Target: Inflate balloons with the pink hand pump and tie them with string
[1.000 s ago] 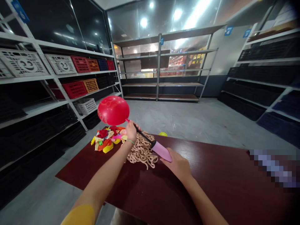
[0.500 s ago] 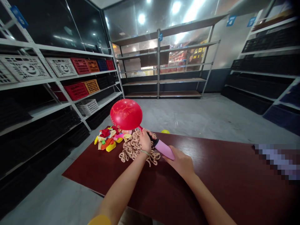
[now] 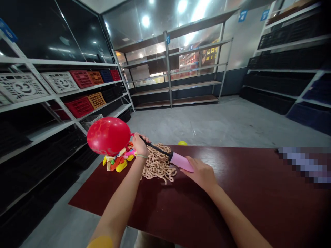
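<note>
Here we are at the table, and our left hand (image 3: 141, 145) is closed tight around the black hose (image 3: 155, 147) of a pink hand pump (image 3: 180, 162), right where it meets the neck of a red balloon (image 3: 108, 136), which is blown up and bulging out to the left of the fist. A thin green wristband (image 3: 142, 156) sits on that wrist, and a yellow sleeve (image 3: 100, 242) shows at the bottom of the view. Our right hand (image 3: 200, 174) comes in from the other side, fingers pressed together and flat against the end of the pump's barrel; from up here we can't tell whether it truly wraps around. Under the pump lies a heap of tan, noodle-like coils (image 3: 158, 165), and just left of it, beneath the balloon, a pile of limp multicoloured balloons (image 3: 117, 160). A small yellow balloon (image 3: 182, 143) peeks over the far edge of the dark red table (image 3: 232, 193), and off to the left, white metal shelving (image 3: 62, 89) holds red and orange plastic crates (image 3: 80, 107).
</note>
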`<state>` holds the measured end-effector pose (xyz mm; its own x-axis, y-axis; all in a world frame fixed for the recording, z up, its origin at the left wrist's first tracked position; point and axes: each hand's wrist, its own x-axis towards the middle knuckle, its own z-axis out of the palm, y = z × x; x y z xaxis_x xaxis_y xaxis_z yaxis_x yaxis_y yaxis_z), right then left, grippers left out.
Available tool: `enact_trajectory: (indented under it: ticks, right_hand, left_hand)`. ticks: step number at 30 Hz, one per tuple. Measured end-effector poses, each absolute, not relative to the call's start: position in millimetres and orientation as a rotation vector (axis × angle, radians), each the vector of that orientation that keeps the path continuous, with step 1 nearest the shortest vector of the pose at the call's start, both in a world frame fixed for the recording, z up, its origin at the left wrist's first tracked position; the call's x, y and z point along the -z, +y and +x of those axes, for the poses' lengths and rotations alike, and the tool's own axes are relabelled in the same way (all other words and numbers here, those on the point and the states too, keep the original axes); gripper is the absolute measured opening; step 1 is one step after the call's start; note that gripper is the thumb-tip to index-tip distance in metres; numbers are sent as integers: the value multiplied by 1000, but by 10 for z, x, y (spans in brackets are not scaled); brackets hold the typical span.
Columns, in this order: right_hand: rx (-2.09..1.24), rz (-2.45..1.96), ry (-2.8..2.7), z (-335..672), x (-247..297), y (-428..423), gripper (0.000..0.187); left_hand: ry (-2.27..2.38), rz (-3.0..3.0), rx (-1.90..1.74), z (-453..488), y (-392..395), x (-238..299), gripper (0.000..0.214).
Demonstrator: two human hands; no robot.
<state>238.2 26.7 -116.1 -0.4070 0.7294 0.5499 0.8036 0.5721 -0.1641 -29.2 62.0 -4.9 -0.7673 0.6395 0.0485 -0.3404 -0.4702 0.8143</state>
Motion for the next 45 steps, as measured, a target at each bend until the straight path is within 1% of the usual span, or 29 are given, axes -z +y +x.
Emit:
enact_trajectory:
  ticks: [6,9,17,25,29,33,36,40,45]
  right_hand:
    - [143,-1240,-2161,2275,1228,181,46]
    - [143,-1237,-2164,2292,1237,182,46]
    - [169,-1157,-2240,2310,1214,239,47]
    - [196,-1136,-2198,2307,1197,283,44]
    - [180,-1140,-2167,2252,1190,210,44]
    - [125,-1195,-2163,2242,1211,142,41]
    - [108,-1209,-2186,2233,1212,130,42]
    - [115,-1204,-2205,2191,1194,140,43]
    - [96,-1143,-2218,2245,1187,188,42]
  left_hand:
    - [1045,548,-2101,425,494,378,27]
    - [1007,553,-2035,614,472,463,29]
    - [1071,485,-2085,217,517,442,21]
    - [1140,511,-2205,-300,586,126,16]
    - [1152,503,-2245,-133,562,194,18]
    - [1109,531,-2127,343,466,453,27]
    - [1096,555,-2080,522,420,558,26]
    - [1082,544,-2066,362,454,527,22]
    - [1136,538,-2111,-45,533,349,18]
